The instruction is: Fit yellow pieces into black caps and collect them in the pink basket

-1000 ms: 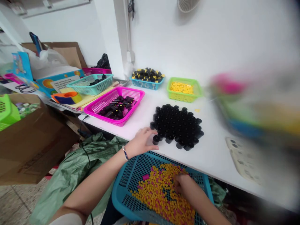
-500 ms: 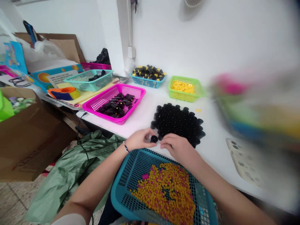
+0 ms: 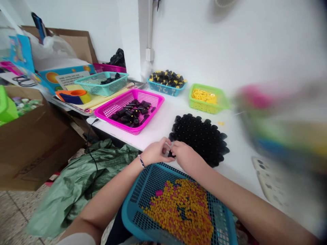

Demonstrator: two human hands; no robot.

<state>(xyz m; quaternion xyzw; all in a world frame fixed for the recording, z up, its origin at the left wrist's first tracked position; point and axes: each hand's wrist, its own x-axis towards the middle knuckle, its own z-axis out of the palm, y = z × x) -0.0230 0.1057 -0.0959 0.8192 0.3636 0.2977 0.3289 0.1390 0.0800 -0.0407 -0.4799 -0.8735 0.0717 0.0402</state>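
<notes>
Left hand (image 3: 154, 153) and right hand (image 3: 185, 157) up close together at the edge of the white table (image 3: 158, 131), fingers curled in, almost fully closed, and a small black cap (image 3: 170, 153) pinched between them, mostly hidden by the fingertips! Which hand has the firmer grip? Impossible to tell. Just beyond, a dense patch of upright black caps (image 3: 199, 139), right beside the fingers. Below the hands, a blue mesh basket (image 3: 136, 200) heaped with yellow and pink pieces (image 3: 178, 211). Farther along the table, a magenta basket (image 3: 155, 98) of black cylinders, a teal basket (image 3: 102, 89), a blue basket (image 3: 163, 91) of black-and-yellow parts and a green basket (image 3: 196, 106) of yellow pieces. On the left wrist, a beaded bracelet (image 3: 141, 161).
</notes>
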